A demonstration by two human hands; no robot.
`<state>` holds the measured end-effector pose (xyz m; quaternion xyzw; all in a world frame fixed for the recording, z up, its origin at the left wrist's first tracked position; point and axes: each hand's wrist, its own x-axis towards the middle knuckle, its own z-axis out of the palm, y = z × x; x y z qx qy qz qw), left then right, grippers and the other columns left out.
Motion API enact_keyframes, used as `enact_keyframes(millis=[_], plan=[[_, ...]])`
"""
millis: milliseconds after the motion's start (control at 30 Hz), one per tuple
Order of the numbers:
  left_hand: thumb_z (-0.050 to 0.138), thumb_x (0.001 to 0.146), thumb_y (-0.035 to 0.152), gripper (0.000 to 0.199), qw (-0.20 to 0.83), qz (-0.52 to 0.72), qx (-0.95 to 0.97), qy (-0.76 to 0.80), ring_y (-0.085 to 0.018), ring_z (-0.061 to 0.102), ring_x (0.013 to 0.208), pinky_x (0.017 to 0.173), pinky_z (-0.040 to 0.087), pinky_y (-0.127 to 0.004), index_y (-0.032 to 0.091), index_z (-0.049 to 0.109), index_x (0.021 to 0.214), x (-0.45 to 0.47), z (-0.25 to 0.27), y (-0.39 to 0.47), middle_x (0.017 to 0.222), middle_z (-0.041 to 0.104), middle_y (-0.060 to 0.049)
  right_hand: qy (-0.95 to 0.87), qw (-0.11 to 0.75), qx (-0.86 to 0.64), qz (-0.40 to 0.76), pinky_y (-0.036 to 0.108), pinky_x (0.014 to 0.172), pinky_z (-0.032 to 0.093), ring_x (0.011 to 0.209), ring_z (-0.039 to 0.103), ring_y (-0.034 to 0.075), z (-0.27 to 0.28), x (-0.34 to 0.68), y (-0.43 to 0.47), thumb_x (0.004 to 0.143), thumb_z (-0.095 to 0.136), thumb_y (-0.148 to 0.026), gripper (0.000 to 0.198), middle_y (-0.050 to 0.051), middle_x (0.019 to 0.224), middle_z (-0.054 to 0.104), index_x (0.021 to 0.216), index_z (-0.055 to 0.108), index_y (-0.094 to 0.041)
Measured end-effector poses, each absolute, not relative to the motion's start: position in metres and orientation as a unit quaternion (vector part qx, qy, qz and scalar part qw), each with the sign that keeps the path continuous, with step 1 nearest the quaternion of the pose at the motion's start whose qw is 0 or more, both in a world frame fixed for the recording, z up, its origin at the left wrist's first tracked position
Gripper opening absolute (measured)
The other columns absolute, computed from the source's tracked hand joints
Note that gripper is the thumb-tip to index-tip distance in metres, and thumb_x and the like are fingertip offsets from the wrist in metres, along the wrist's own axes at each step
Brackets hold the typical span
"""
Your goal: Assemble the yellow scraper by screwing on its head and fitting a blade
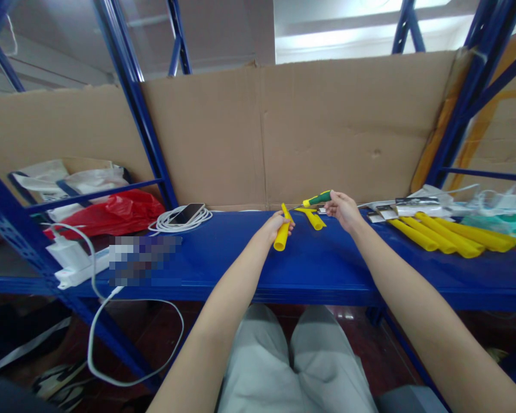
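Note:
My left hand (277,226) is closed around a yellow plastic tube (280,238), tilted with its open round end toward me. In my right hand (343,209) is a screwdriver with a green and yellow handle (319,198). Its thin shaft points left, and the tip reaches the upper part of the tube; whether it touches cannot be made out. Just behind and between the hands, a second yellow piece (315,220), short with an open end, lies on the blue shelf (327,264).
Several yellow tubes (449,234) lie at the right beside silvery packets (417,207). Left are a phone (188,213) on a coiled white cable (161,222), a red bag (112,212) and a white power strip (83,269). A cardboard panel (206,137) stands behind.

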<state>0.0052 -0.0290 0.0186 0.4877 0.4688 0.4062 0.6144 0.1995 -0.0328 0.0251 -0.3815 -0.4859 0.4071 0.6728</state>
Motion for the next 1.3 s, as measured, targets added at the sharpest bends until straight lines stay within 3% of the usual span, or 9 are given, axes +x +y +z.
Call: enact_keyframes(millis=[500, 867, 1100, 1300], plan=[[0.037, 0.086, 0.002, 0.060, 0.619, 0.408, 0.487, 0.461, -0.007, 0.048, 0.043, 0.043, 0.040, -0.018, 0.024, 0.023, 0.140, 0.0049, 0.0144, -0.0243, 0.085, 0.064, -0.007, -0.470, 0.683, -0.430, 0.358, 0.016, 0.034, 0.031, 0.035, 0.044, 0.006, 0.0209, 0.2012, -0.0258, 0.076, 0.063, -0.057, 0.040, -0.004, 0.048, 0.051, 0.072, 0.048, -0.020], [0.039, 0.085, 0.001, 0.059, 0.622, 0.411, 0.485, 0.456, -0.007, 0.049, 0.041, 0.041, 0.040, -0.017, 0.022, 0.024, 0.138, 0.0038, 0.0143, -0.0225, 0.082, 0.064, -0.006, -0.487, 0.660, -0.370, 0.435, 0.017, 0.040, 0.035, 0.040, 0.047, 0.007, 0.0264, 0.1998, -0.0342, 0.083, 0.062, -0.039, 0.024, -0.004, 0.056, 0.057, 0.077, 0.049, -0.020], [0.036, 0.085, 0.000, 0.059, 0.610, 0.406, 0.497, 0.465, -0.007, 0.048, 0.045, 0.043, 0.039, -0.017, 0.022, 0.023, 0.139, 0.0045, 0.0151, -0.0251, 0.086, 0.064, -0.007, -0.480, 0.675, -0.386, 0.406, 0.017, 0.038, 0.034, 0.039, 0.046, 0.006, 0.0256, 0.1995, -0.0324, 0.072, 0.071, -0.050, 0.039, -0.006, 0.051, 0.052, 0.070, 0.045, -0.020], [0.037, 0.085, 0.000, 0.058, 0.612, 0.409, 0.494, 0.462, -0.008, 0.048, 0.044, 0.042, 0.038, -0.017, 0.022, 0.026, 0.136, 0.0050, 0.0150, -0.0263, 0.082, 0.064, -0.006, -0.469, 0.683, -0.401, 0.390, 0.017, 0.036, 0.033, 0.037, 0.045, 0.006, 0.0261, 0.1979, -0.0338, 0.074, 0.068, -0.050, 0.038, -0.005, 0.049, 0.053, 0.070, 0.045, -0.020]])
